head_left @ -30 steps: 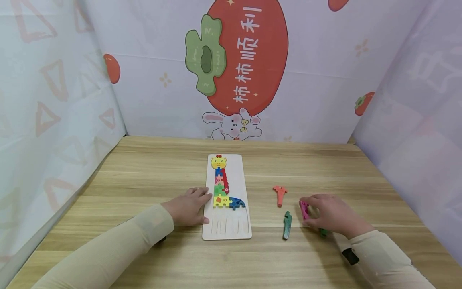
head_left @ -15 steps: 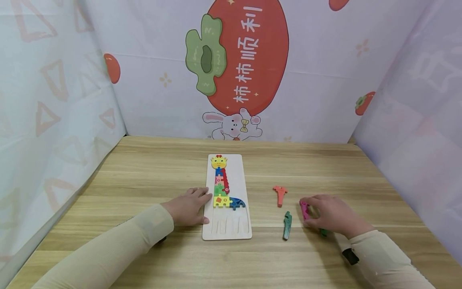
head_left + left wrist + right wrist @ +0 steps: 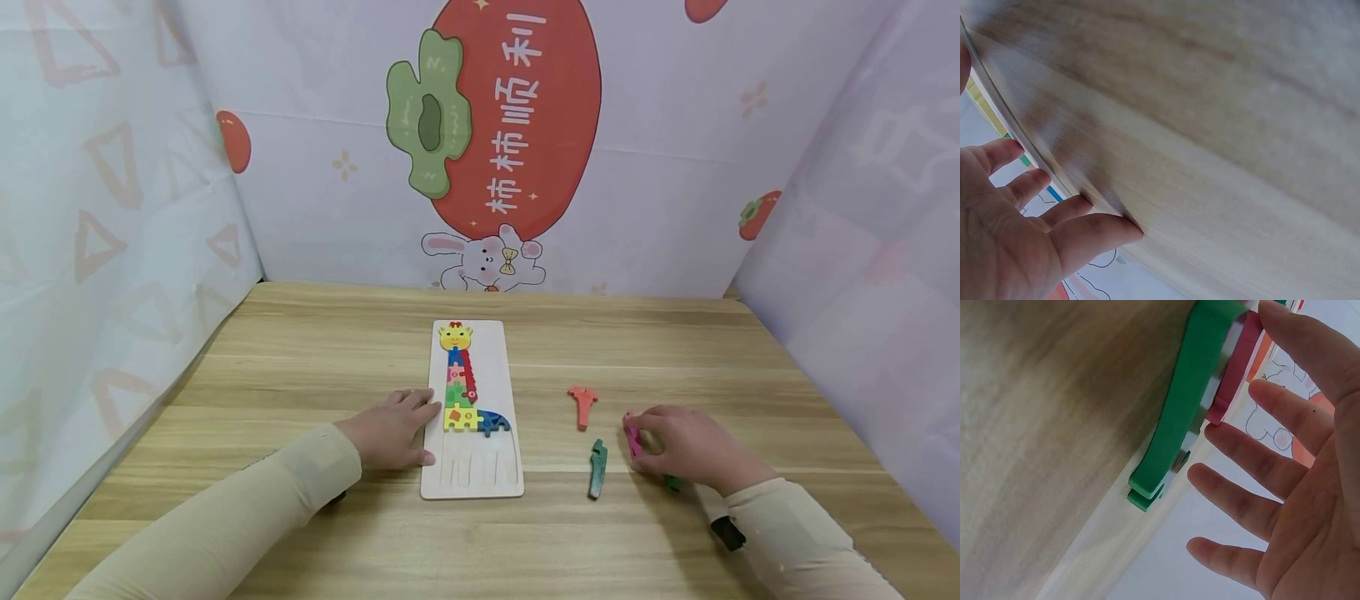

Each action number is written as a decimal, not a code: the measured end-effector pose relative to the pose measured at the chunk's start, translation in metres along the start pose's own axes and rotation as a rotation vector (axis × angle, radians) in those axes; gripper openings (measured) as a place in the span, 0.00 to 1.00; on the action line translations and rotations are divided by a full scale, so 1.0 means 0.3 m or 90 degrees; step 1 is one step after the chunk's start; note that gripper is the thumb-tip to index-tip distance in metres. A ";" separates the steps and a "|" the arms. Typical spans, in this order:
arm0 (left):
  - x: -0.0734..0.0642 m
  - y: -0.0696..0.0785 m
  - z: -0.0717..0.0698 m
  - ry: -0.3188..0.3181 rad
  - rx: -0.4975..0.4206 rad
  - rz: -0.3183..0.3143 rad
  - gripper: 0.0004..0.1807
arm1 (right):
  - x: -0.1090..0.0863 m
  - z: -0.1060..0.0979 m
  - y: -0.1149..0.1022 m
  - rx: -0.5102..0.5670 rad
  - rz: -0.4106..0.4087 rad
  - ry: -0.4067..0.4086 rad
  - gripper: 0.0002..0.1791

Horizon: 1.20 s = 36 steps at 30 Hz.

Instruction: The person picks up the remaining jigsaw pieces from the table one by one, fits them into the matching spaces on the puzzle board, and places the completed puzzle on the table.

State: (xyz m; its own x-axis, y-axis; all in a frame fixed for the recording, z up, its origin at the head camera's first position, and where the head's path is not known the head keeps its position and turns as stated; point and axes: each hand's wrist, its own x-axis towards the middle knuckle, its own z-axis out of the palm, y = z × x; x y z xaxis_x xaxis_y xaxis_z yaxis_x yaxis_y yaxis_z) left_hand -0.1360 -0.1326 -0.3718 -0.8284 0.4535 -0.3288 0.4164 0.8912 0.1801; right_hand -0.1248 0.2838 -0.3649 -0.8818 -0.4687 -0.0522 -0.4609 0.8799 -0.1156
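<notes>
A pale wooden puzzle board (image 3: 491, 346) lies upright in the head view, its giraffe filled with a yellow head piece, several neck pieces and a blue body piece (image 3: 492, 422). Bare leg outlines show at its lower end. My left hand (image 3: 390, 431) rests at the board's left edge, fingers spread, fingertips touching it in the left wrist view (image 3: 1010, 244). On the right, my right hand (image 3: 686, 446) pinches a pink puzzle piece (image 3: 1235, 378) between thumb and fingers, close to the table. A green puzzle piece (image 3: 1179, 406) lies under that hand, mostly hidden in the head view.
Between board and right hand lie an orange puzzle piece (image 3: 582, 408) and a dark green puzzle piece (image 3: 597, 471). All of this is on a wood-grain table (image 3: 337, 333). Printed cloth walls (image 3: 315, 208) stand along its back and sides.
The pink piece has tilted slightly in my right hand's fingers. My left hand and the board stay put.
</notes>
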 end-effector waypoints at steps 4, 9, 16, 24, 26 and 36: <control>0.001 -0.001 0.002 0.001 0.000 -0.001 0.44 | 0.001 0.000 -0.001 -0.005 0.002 -0.005 0.30; 0.000 0.000 0.001 0.002 -0.002 0.000 0.44 | 0.002 0.000 -0.002 -0.008 0.001 -0.004 0.30; -0.002 0.001 0.000 0.001 -0.004 0.000 0.44 | 0.003 0.000 -0.003 -0.004 0.000 0.002 0.28; -0.002 -0.001 0.000 0.002 0.000 0.003 0.44 | 0.005 -0.002 -0.002 -0.009 -0.013 0.013 0.27; -0.002 -0.002 0.000 0.003 0.002 0.004 0.44 | 0.005 -0.003 -0.003 -0.014 -0.014 0.016 0.27; -0.001 -0.003 0.001 0.000 0.001 0.005 0.44 | 0.004 -0.019 -0.017 -0.015 -0.016 0.029 0.26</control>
State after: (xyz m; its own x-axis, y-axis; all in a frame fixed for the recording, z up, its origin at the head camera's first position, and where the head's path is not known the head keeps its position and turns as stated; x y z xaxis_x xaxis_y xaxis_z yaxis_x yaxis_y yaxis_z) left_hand -0.1360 -0.1335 -0.3721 -0.8255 0.4601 -0.3268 0.4234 0.8878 0.1805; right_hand -0.1243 0.2792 -0.3588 -0.8732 -0.4873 -0.0038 -0.4849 0.8696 -0.0932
